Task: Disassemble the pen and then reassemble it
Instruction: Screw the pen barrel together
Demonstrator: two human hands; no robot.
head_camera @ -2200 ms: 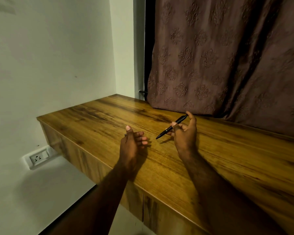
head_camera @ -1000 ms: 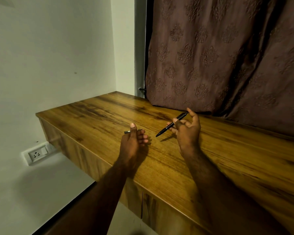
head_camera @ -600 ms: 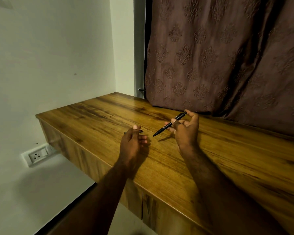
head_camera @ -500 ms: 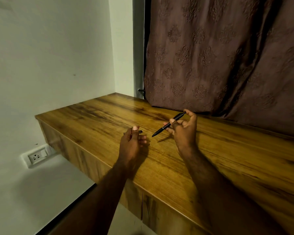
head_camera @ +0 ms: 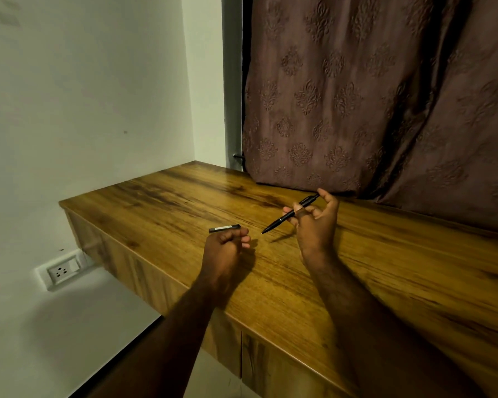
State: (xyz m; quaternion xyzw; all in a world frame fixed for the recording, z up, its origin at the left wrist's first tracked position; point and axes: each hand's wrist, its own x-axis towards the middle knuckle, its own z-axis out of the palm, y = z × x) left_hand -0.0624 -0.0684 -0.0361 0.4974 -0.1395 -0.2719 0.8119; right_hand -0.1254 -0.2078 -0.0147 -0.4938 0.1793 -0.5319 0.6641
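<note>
Pen (head_camera: 285, 218) apparently between right fingers (head_camera: 329, 201)

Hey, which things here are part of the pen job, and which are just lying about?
Part of the job:
pen, held in the right hand
short pen piece, held by the left hand

Just there:
wooden table
curtain
wall socket

My dim corner
Wooden desktop (head_camera: 385, 282) against the white wall (head_camera: 84, 96), brown patterned curtain (head_camera: 371, 96) behind, socket (head_camera: 61, 272) low on my left.
</note>
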